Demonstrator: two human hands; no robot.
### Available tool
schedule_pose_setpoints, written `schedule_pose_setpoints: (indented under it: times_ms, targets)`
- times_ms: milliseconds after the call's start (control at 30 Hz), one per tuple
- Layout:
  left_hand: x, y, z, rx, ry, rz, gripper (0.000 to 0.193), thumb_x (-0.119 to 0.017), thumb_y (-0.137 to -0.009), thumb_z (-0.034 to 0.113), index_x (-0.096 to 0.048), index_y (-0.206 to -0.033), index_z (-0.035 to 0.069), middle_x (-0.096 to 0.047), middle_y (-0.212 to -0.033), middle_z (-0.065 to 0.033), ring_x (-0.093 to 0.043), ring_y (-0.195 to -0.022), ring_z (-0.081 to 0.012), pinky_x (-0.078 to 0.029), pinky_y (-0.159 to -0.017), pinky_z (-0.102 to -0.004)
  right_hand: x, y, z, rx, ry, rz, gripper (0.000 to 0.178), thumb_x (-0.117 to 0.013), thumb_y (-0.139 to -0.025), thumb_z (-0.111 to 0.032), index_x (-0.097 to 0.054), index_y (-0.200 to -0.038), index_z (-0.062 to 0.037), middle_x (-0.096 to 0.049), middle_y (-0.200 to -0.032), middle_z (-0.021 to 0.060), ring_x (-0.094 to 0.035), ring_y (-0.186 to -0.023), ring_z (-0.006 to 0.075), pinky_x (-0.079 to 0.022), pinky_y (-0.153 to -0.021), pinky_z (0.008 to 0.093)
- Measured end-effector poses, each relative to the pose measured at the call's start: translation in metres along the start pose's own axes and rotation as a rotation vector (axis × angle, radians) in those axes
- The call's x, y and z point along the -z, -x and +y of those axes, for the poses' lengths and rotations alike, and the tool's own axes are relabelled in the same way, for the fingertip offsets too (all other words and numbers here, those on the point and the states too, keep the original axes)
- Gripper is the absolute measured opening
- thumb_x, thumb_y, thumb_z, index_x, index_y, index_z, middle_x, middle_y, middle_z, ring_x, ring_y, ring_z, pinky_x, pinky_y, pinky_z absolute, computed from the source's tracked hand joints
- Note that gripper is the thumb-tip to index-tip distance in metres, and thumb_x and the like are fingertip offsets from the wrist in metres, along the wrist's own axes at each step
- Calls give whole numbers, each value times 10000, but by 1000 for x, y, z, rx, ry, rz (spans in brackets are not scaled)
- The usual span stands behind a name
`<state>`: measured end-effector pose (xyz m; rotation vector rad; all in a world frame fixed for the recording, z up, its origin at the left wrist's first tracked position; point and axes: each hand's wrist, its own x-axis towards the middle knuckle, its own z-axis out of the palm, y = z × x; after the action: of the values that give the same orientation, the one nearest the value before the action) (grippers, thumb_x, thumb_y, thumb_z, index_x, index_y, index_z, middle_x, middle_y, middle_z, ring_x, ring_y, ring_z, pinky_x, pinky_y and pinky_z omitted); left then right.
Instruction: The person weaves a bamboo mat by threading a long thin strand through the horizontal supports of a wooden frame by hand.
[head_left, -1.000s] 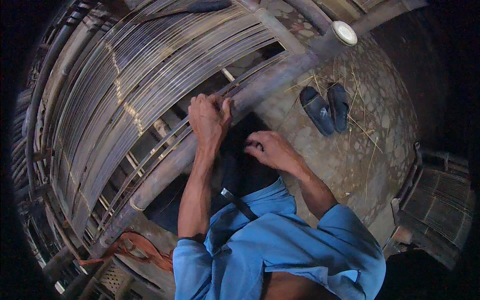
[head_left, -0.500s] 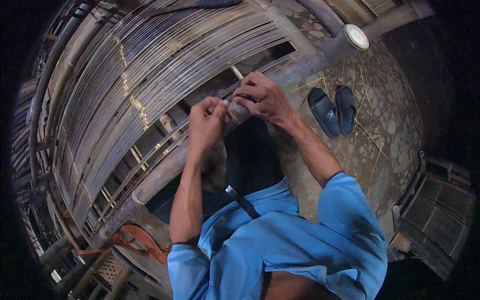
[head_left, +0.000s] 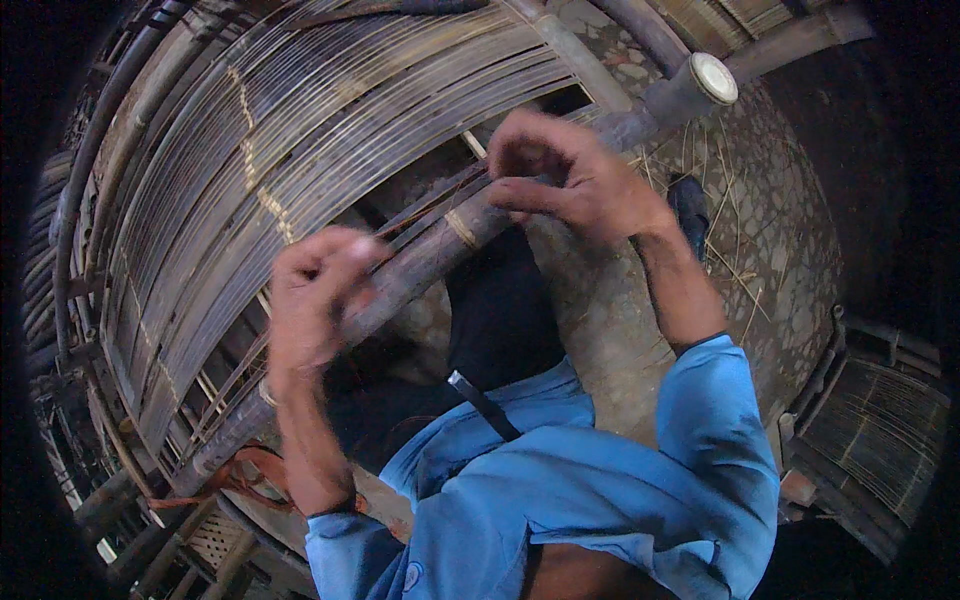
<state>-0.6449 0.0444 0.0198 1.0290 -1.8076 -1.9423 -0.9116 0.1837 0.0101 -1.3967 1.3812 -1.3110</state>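
The fingers of the left hand (head_left: 315, 292) curl inward, thumb toward the forefinger; motion blur makes it impossible to tell whether they meet or pinch anything. The fingers of the right hand (head_left: 592, 182) bend around a dark hollow, the thumb lying beneath; whether its tips touch or hold something cannot be told either. The hands stand well apart, with open room between them above the thick bamboo pole (head_left: 412, 272). This pole runs from near left to far right, just below both hands, and bears a pale binding (head_left: 461, 228) between them. Along its far edge lies a narrow dark gap, crossed by thin strips; beyond that spreads the slatted bamboo platform (head_left: 330, 125), its slats following a bent line. The pole's far right end shows a pale round face. On the near side are dark trousers (head_left: 505, 305) and a blue shirt (head_left: 590, 470). Right of the right forearm, a dark slipper (head_left: 689, 212) and scattered straw lie on the mottled floor (head_left: 790, 225). An orange cloth (head_left: 258, 468) hangs near left, beside the pole.
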Motion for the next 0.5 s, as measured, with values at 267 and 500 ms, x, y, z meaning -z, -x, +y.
schedule_pose_setpoints:
  times_ms: [267, 500]
  targets:
    - [121, -27, -78, -68, -577, 486, 233, -775, -848, 236, -786, -923, 17, -733, -773, -83, -654, -645, -171, -502, -613, -331, 69, -21, 84, 84, 578, -1, 225, -763, -880, -205, -746, -1018, -28, -655, -894, 72, -623, -861, 206, -485, -800, 329]
    - [-30, -138, -76, -173, -1116, 192, 217, -738, -764, 232, -781, -857, 41, -700, -803, -272, -714, -798, -426, -576, -768, -495, 53, -82, 135, -312, 909, -459, 404, -505, -956, -259, -689, -1216, -11, -703, -1162, 214, -668, -1056, 377, -522, -933, 405]
